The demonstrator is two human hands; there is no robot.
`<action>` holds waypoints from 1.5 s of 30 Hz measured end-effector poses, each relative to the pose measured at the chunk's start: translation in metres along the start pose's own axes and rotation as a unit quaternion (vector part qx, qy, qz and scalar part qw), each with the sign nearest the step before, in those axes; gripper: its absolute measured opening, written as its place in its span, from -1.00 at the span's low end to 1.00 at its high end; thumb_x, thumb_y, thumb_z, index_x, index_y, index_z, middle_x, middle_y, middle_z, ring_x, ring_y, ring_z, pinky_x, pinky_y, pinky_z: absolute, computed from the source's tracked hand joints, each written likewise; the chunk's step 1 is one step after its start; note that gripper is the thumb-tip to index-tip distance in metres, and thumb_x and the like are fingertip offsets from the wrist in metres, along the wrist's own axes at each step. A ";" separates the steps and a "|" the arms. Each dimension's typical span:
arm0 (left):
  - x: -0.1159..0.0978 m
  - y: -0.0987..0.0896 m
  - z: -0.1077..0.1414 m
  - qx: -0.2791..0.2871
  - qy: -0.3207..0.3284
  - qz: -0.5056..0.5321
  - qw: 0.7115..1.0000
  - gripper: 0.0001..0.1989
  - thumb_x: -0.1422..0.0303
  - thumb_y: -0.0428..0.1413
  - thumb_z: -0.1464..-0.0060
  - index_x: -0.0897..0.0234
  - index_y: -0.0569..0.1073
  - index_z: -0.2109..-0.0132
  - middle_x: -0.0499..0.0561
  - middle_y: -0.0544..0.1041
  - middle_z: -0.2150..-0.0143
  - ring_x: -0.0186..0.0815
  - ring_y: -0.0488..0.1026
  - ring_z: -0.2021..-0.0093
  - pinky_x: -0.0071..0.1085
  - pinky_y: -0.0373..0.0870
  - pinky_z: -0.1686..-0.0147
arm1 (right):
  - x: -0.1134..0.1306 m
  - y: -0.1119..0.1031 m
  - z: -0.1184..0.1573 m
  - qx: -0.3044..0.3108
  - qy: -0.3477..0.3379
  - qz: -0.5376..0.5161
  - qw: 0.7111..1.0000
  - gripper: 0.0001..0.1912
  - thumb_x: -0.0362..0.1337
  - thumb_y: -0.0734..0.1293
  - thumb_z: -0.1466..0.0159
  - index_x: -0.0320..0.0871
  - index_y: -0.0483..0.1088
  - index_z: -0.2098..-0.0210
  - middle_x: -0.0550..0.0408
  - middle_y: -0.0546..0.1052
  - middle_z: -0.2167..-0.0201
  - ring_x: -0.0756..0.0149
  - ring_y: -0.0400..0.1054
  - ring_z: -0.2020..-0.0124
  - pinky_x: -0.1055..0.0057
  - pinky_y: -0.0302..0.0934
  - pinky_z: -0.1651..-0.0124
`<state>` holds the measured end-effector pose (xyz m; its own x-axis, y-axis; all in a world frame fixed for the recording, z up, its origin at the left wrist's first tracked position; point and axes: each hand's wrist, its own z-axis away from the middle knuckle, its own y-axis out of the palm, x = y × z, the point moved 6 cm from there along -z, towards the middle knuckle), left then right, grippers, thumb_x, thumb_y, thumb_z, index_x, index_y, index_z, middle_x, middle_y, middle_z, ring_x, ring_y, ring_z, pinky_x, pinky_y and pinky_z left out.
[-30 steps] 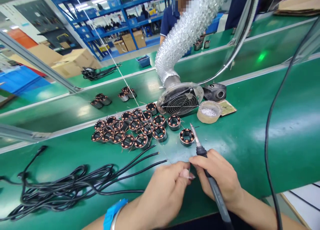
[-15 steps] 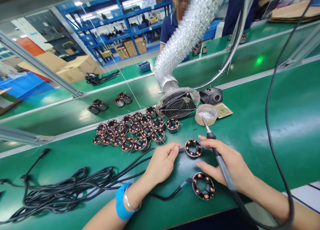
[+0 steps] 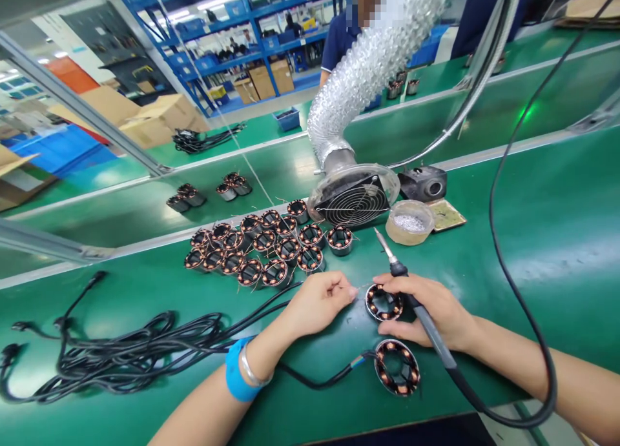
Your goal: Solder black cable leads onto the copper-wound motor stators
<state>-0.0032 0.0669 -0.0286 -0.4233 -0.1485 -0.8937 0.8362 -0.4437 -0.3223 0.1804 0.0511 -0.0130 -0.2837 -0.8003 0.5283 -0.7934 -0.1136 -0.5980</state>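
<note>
While the blue rack (image 3: 266, 59) at the top of the frame stands too far back for any lettering on it to be read, both hands show clearly lower down. The left hand (image 3: 314, 304) comes up from the bottom edge, back upward, thumb and forefinger pinched together just left of the ring (image 3: 375, 311); whether anything fine sits between them I cannot tell. A blue band (image 3: 236, 372) and a metal bangle (image 3: 248, 366) circle its wrist. The right hand (image 3: 438, 310) reaches in from the lower right, grasping the iron (image 3: 427, 326), whose tip points to the upper left. Its forefinger is at the ring's upper rim and its thumb near the lower one, the ring lying between them, right of centre. Below, a second ring (image 3: 402, 388) rests on the green bench (image 3: 552, 259), a cable (image 3: 334, 379) reaching its left rim. Cables (image 3: 130, 359) tangle at the lower left; more rings (image 3: 264, 241) cluster mid-frame, left of the fan (image 3: 356, 204)
</note>
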 end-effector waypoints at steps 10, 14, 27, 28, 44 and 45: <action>-0.017 0.003 -0.001 -0.031 -0.016 0.129 0.991 -0.63 0.05 0.14 -0.02 0.32 0.45 0.37 -0.21 0.11 0.66 -0.49 -0.05 0.64 -0.49 -0.13 0.60 | 0.005 0.003 -0.004 -0.001 -0.006 -0.010 1.000 -0.51 -0.04 0.40 -0.29 -0.16 0.26 -0.07 -0.11 0.56 0.09 0.20 0.50 0.08 0.31 0.45 0.06; -0.022 -0.012 0.019 -0.013 0.007 -0.132 0.991 -0.70 0.14 0.15 -0.08 0.31 0.50 0.40 -0.20 0.09 0.63 -0.45 0.00 0.59 -0.48 -0.09 0.56 | 0.006 0.003 -0.003 -0.007 -0.002 -0.008 1.000 -0.51 -0.06 0.41 -0.28 -0.16 0.26 -0.08 -0.12 0.55 0.06 0.19 0.49 0.04 0.30 0.44 0.02; -0.015 0.009 0.017 0.000 -0.036 -0.040 0.999 -0.55 -0.01 0.31 0.14 0.33 0.57 0.32 -0.24 0.06 0.65 -0.47 -0.08 0.59 -0.47 -0.15 0.55 | 0.001 -0.002 -0.002 -0.063 0.065 0.024 0.996 -0.52 -0.04 0.44 -0.24 -0.12 0.30 -0.03 -0.01 0.54 0.16 0.21 0.49 0.19 0.33 0.45 0.16; -0.014 0.010 0.019 -0.014 -0.029 -0.086 0.996 -0.57 0.02 0.33 0.15 0.31 0.57 0.31 -0.24 0.06 0.64 -0.46 -0.06 0.59 -0.47 -0.14 0.55 | 0.000 -0.003 -0.002 -0.073 0.082 0.033 0.993 -0.53 -0.03 0.44 -0.23 -0.11 0.30 -0.02 0.00 0.54 0.17 0.21 0.50 0.20 0.32 0.45 0.16; -0.019 0.033 0.024 -0.046 -0.017 0.117 0.992 -0.82 0.41 0.04 -0.18 0.33 0.46 0.38 -0.02 0.50 0.43 -0.37 0.41 0.41 -0.49 0.34 0.33 | -0.006 0.002 0.013 -0.049 0.102 0.079 0.990 -0.50 0.16 0.35 -0.25 -0.01 0.36 -0.02 -0.04 0.55 0.20 0.19 0.52 0.36 0.32 0.46 0.32; -0.018 0.038 0.022 -0.028 -0.019 0.158 0.987 -0.82 0.43 0.04 -0.17 0.33 0.45 0.39 0.00 0.52 0.40 -0.36 0.44 0.37 -0.49 0.37 0.28 | -0.011 0.001 0.016 -0.059 0.121 0.078 0.988 -0.49 0.20 0.37 -0.21 0.01 0.40 0.01 -0.04 0.57 0.21 0.19 0.52 0.37 0.33 0.46 0.32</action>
<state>0.0284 0.0339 -0.0176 -0.1501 -0.3054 -0.9403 0.9461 -0.3205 -0.0469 0.1916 0.0507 -0.0293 -0.5170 -0.6366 0.5722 -0.7825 0.0806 -0.6174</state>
